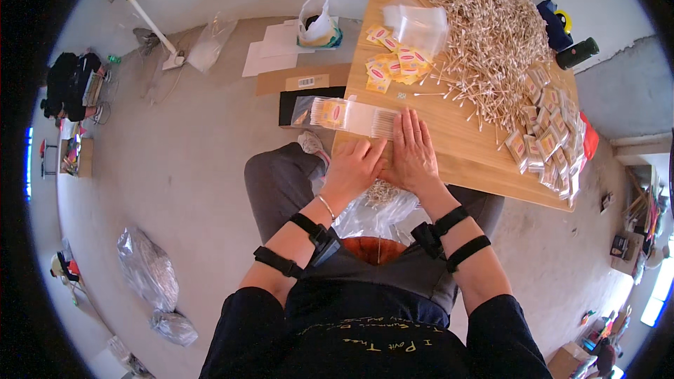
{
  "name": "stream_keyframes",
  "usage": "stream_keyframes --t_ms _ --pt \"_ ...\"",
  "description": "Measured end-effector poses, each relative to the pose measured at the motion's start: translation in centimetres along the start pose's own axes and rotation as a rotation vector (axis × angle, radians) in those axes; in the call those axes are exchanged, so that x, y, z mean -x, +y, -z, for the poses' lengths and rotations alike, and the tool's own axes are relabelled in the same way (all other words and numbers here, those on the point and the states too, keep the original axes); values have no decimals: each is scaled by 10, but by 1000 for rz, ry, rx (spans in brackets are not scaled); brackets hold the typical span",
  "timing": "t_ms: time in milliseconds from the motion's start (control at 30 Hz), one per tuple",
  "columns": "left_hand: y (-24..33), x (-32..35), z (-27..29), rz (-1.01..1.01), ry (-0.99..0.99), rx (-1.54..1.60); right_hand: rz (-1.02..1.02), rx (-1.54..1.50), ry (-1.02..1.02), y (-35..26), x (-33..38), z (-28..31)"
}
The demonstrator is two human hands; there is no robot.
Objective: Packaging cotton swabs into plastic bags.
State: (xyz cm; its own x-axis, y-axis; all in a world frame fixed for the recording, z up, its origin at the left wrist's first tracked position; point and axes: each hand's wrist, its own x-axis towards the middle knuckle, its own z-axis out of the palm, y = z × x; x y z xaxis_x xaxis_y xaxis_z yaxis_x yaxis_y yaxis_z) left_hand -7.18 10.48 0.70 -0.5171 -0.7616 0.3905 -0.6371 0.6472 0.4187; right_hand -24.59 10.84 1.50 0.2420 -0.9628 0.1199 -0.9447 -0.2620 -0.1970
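At twelve o'clock, on the counter [491, 161], I saw cotton sticks [383, 123], likely light and snappable, best held mid-stick. Right fingers [408, 126] lay straight, unclenched; left fingers [377, 151] bent, hold unclear.

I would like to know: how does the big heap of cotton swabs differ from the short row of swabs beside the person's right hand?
Order: the heap lies tangled, its sticks pointing many ways; the row has its sticks side by side.
Size: the heap spreads widely; the row is small.
Place: the heap lies beyond both hands; the row is by the right hand.
Both consist of thin, pale sticks.
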Motion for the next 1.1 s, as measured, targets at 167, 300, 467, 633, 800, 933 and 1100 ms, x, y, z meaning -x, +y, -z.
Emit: stream_keyframes --t_ms 167,300,467,633,800,933,1100 --pt "0 0 -1 -9 21 -124 -1 -17 -25 -1 0 0" --pt "1 -1 -5 9 -8 -121 -16 -12 -11 1 0 -3" --pt "2 -3 -4 20 19 -114 -22 -4 -27 -2 -1 -1" --pt "3 -4 -4 35 -8 -147 -36 11 -71 -4 -3 5" --pt "6 -8 -3 35 -17 -162 -26 40 -38 -3 -2 1" --pt "7 -10 -2 34 -41 -186 -26 47 -44 -2 -1 -1" --pt "7 -11 -2 43 -54 -196 -28 -24 -44 -4 -2 4"
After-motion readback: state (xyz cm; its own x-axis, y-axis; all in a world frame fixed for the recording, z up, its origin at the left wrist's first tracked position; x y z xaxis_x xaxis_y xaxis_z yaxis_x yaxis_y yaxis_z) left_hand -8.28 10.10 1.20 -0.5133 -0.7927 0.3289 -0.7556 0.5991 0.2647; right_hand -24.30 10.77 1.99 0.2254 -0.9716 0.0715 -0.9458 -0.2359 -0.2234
